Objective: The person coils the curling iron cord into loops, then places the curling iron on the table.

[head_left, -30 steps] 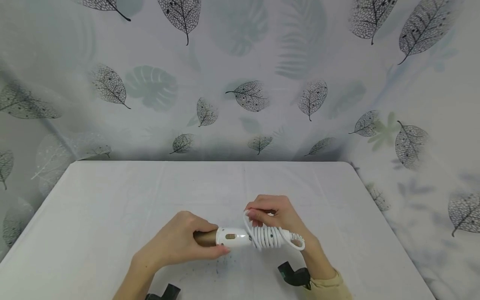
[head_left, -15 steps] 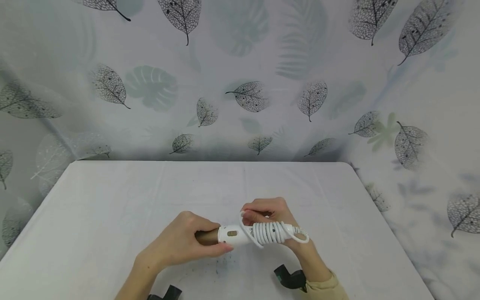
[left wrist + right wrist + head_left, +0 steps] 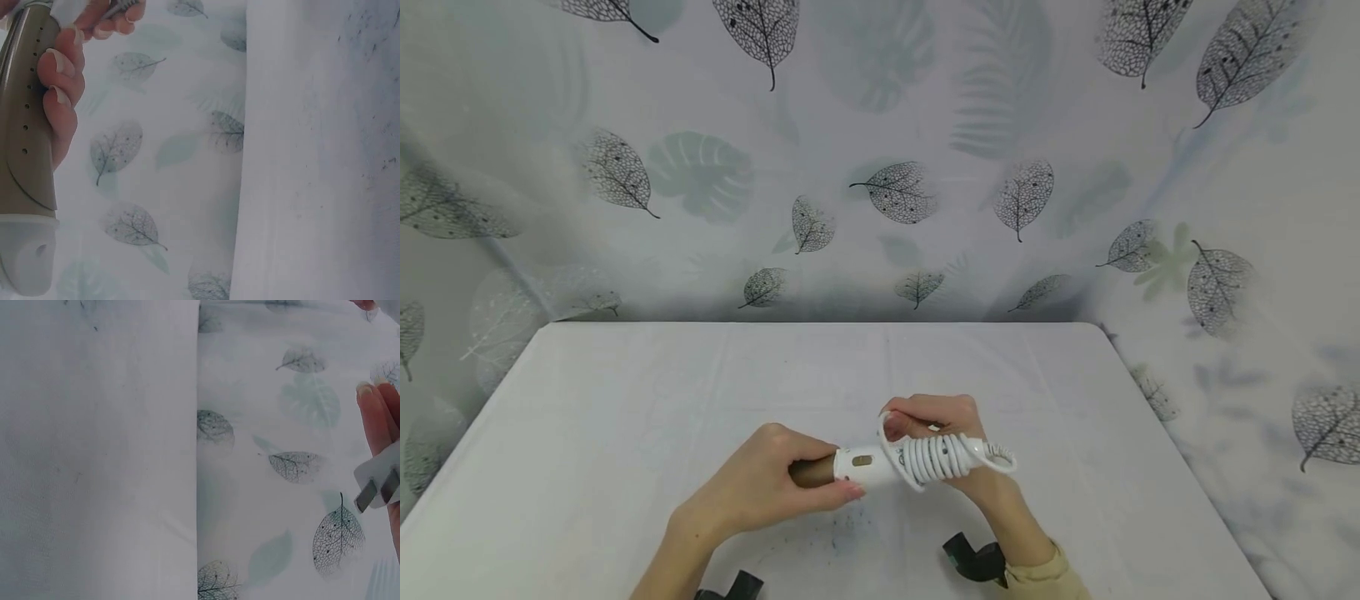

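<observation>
My left hand (image 3: 767, 479) grips a hair styling iron by its gold-brown barrel (image 3: 25, 131), fingers curled round it. The barrel shows a row of small holes and ends in a pale tip (image 3: 28, 259). Toward the right lies the iron's white handle (image 3: 867, 467), wrapped in several turns of white cord (image 3: 936, 458). My right hand (image 3: 940, 417) is behind the wrapped end, its thumb and fingers pinching a raised loop of the cord. A two-pin plug (image 3: 378, 481) shows against the right hand's fingers in the right wrist view.
Below the hands is a white-covered table (image 3: 647, 400) with small blue and dark specks (image 3: 850, 525). A leaf-print curtain (image 3: 842, 108) hangs behind and at both sides. Black wrist mounts (image 3: 976, 558) sit on both wrists.
My right hand has shifted slightly left with the cord loop. The iron's cord-wrapped end has tipped a little upward in the head view. My left hand has barely moved.
</observation>
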Action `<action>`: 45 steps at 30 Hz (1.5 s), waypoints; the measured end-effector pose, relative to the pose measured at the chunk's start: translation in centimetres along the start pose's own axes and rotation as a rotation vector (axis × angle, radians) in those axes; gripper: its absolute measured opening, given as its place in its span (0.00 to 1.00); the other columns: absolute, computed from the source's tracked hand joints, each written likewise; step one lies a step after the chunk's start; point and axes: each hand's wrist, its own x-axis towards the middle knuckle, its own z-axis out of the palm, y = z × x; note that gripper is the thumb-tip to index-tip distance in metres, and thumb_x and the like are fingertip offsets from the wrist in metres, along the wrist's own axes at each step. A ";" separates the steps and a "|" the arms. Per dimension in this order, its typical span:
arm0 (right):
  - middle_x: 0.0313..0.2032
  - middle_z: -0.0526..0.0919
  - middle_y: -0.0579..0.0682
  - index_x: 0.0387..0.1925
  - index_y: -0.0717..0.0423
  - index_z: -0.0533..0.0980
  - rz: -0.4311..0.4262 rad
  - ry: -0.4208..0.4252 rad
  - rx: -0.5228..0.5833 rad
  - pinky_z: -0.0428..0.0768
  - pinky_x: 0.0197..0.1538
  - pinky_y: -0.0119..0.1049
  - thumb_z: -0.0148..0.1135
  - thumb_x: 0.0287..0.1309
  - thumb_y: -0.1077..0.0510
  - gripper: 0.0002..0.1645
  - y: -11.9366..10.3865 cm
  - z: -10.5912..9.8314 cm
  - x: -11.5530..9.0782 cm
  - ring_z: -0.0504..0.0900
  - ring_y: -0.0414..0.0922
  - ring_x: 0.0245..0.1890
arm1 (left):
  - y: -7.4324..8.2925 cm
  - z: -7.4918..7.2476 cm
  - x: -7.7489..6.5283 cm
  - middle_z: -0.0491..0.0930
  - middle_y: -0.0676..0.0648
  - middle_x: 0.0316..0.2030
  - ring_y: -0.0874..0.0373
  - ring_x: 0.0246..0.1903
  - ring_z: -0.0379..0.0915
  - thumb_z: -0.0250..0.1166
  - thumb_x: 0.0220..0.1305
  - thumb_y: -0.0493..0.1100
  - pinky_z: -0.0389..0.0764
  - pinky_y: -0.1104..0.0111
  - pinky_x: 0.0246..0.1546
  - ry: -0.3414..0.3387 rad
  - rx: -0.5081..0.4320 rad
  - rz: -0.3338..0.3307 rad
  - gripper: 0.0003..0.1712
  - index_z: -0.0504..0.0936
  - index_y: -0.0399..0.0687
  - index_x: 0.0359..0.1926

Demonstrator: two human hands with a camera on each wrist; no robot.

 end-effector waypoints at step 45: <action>0.21 0.77 0.43 0.36 0.59 0.83 0.568 -0.128 -0.225 0.76 0.25 0.30 0.61 0.65 0.67 0.06 -0.4 0.4 -0.5 0.74 0.35 0.21 | -0.1 -1.5 -0.2 0.49 0.67 0.15 0.76 0.16 0.46 0.76 0.52 0.59 0.47 0.82 0.17 0.373 0.507 -0.080 0.23 0.70 0.63 0.17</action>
